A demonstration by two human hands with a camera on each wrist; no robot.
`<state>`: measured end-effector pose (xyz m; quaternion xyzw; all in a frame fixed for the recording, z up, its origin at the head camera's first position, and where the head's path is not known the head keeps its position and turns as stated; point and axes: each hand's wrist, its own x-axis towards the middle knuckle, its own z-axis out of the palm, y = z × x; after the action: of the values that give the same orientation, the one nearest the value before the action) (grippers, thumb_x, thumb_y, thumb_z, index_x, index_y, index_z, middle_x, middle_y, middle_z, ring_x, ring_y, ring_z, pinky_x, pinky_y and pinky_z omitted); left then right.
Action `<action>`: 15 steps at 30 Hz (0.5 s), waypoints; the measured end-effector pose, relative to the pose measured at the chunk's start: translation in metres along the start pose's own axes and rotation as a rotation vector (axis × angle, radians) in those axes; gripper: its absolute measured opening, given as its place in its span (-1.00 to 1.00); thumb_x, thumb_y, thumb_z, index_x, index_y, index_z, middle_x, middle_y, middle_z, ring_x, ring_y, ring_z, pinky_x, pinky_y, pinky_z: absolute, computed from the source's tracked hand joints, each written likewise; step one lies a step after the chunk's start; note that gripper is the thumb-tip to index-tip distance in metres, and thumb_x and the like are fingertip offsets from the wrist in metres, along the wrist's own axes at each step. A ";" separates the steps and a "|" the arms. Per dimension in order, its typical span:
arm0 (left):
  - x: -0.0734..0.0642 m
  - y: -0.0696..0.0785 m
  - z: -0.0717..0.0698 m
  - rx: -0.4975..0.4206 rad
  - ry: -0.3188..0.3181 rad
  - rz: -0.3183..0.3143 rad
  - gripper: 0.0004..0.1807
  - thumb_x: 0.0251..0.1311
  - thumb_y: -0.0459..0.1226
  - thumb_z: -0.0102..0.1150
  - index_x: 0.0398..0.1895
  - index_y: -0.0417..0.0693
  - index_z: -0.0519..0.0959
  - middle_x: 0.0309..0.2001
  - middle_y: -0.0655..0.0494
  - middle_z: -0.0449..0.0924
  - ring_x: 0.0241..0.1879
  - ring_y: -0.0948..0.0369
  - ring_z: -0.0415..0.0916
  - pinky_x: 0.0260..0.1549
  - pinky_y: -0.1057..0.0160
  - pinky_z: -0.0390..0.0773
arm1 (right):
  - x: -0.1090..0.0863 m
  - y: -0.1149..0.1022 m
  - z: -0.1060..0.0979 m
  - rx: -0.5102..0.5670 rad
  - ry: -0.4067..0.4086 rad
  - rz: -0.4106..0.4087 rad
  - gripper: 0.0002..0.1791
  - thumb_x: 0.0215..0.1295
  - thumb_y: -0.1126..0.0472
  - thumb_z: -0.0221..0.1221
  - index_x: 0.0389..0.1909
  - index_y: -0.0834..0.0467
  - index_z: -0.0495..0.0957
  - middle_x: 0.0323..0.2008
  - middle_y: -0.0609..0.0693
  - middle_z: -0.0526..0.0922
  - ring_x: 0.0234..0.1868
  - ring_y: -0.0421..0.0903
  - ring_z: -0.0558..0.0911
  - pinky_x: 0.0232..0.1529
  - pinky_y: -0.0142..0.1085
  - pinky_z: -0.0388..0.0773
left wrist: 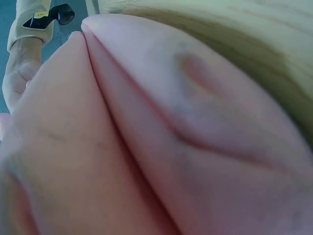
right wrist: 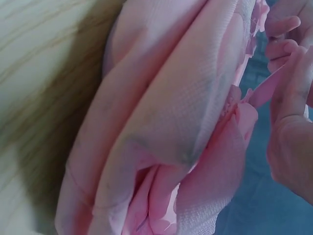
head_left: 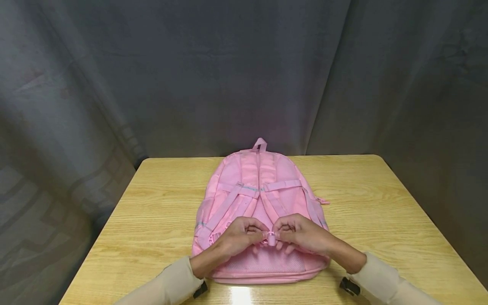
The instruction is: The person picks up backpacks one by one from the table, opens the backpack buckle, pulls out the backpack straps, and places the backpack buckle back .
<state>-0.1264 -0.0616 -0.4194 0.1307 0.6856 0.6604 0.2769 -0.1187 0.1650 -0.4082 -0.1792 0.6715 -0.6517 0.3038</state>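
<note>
A pink backpack (head_left: 263, 264) lies on the table with its shoulder straps facing up and its top loop pointing away from me. Over its lower part, my left hand (head_left: 244, 235) and right hand (head_left: 301, 233) meet from either side at a small pink plastic buckle (head_left: 271, 239). Thumb and fingers of each hand pinch an end of it. A pink strap (right wrist: 266, 90) runs up to my right hand (right wrist: 293, 132) in the right wrist view. Blurred pink fabric of the backpack (left wrist: 146, 122) fills most of the left wrist view.
The backpack stands midway along a wood-grain table (head_left: 160, 203). Grey curtains (head_left: 213, 76) hang behind the table and along both sides. A zipper pull (head_left: 322, 201) sticks out at the bag's right edge, and another pink buckle (head_left: 213, 238) lies at its lower left.
</note>
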 end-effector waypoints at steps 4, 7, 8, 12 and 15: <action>-0.001 0.001 -0.001 0.008 -0.014 0.010 -0.81 0.23 -0.41 0.24 -0.12 -0.36 0.61 -0.32 0.00 0.70 -0.45 0.23 0.58 -0.53 0.38 0.62 | 0.001 -0.001 0.000 -0.040 -0.015 -0.027 -0.80 0.40 0.37 0.11 -0.17 0.51 0.49 -0.31 0.16 0.69 -0.32 -0.16 0.70 -0.35 -0.34 0.72; -0.002 0.001 -0.001 0.022 -0.018 0.018 -0.81 0.24 -0.41 0.24 -0.13 -0.35 0.61 -0.32 0.00 0.70 -0.46 0.22 0.57 -0.54 0.38 0.62 | 0.001 -0.002 0.000 -0.074 -0.029 -0.051 -0.78 0.40 0.38 0.11 -0.17 0.54 0.49 -0.31 0.25 0.69 -0.34 -0.16 0.70 -0.36 -0.33 0.73; -0.002 0.001 -0.001 0.027 -0.020 0.020 -0.81 0.24 -0.41 0.24 -0.13 -0.35 0.62 -0.32 0.01 0.70 -0.45 0.22 0.57 -0.54 0.38 0.62 | 0.001 -0.003 0.000 -0.091 -0.031 -0.058 -0.79 0.40 0.38 0.11 -0.18 0.53 0.50 -0.32 0.27 0.69 -0.35 -0.16 0.70 -0.37 -0.34 0.72; -0.002 0.001 -0.002 0.024 -0.021 0.028 -0.81 0.24 -0.41 0.24 -0.13 -0.36 0.62 -0.32 0.01 0.71 -0.43 0.21 0.59 -0.52 0.37 0.63 | 0.001 -0.004 -0.001 -0.122 -0.017 -0.055 -0.81 0.38 0.37 0.13 -0.20 0.49 0.54 -0.33 0.30 0.69 -0.36 -0.15 0.71 -0.35 -0.31 0.73; -0.003 0.001 -0.002 0.005 -0.015 0.025 -0.82 0.23 -0.41 0.25 -0.13 -0.34 0.62 -0.32 0.00 0.70 -0.44 0.20 0.60 -0.50 0.36 0.64 | 0.000 -0.004 0.000 -0.074 0.013 -0.007 -0.83 0.38 0.36 0.14 -0.18 0.44 0.56 -0.33 0.23 0.71 -0.33 -0.13 0.72 -0.28 -0.26 0.74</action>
<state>-0.1255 -0.0644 -0.4180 0.1448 0.6837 0.6609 0.2735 -0.1195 0.1643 -0.4041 -0.1885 0.6963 -0.6286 0.2906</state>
